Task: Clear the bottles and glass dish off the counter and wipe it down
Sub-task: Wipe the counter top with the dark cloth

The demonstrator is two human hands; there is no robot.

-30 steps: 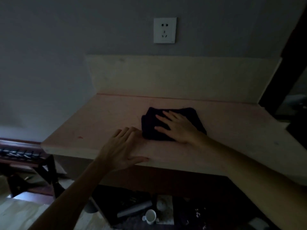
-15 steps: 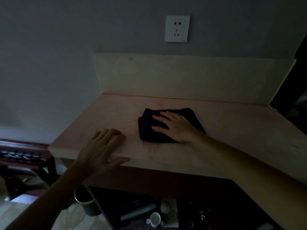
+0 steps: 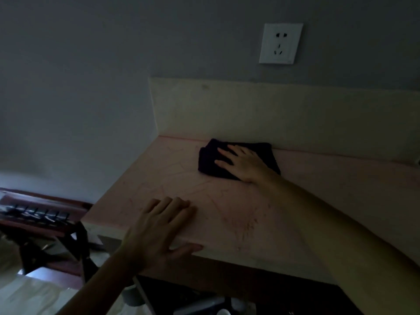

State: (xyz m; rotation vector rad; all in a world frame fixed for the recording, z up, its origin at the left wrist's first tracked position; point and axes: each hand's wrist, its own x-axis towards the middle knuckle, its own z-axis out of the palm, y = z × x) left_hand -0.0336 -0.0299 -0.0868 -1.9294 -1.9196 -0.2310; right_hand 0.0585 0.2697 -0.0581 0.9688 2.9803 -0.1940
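- right hand flat on dark cloth, fingers spread, palm pressing down, not clamped around it
- cloth sits at far side of counter, just beside the backsplash
- left hand open, fingers apart, braced on near-left counter edge, thumb over the front lip, holding nothing
- wall socket above backsplash
- very dim light; shelf under counter too dark to read

Surface pale pink with faint reddish scratch lines and dark specks at 5 o'clock. Cloth solid black. Backsplash cream. Wall grey. Socket white, 1 o'clock.
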